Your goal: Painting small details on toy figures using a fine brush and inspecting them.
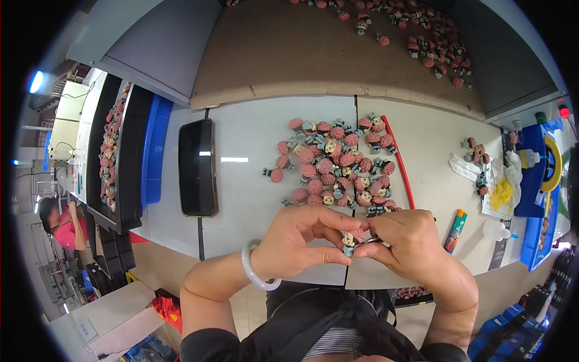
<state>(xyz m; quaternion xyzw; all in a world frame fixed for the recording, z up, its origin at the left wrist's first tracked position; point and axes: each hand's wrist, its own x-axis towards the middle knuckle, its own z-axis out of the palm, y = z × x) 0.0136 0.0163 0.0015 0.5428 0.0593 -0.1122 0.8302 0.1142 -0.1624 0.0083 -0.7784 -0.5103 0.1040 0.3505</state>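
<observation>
My left hand [298,238], with a pale bangle [247,265] on its wrist, pinches a small pink-haired figurine [348,239] between thumb and fingers. Close against it, my right hand [405,238] is closed round a thin, dark metal tool [370,241], whose tip meets the figurine. Most of that tool is hidden in my fingers, so its exact kind does not show. Just beyond both hands lies a loose pile of similar figurines [325,164], with pink curly hair and grey-green bodies. A red stick [399,163] borders the pile on the right.
A black phone [197,168] lies at left, near a blue bin [158,151] and a black tray [128,163] of figurines. At right are a lighter [455,230], a squeeze bottle [494,230] and a blue tray [529,205]. More figurines sit on the brown shelf [289,54]. Someone in pink [69,230] is far left.
</observation>
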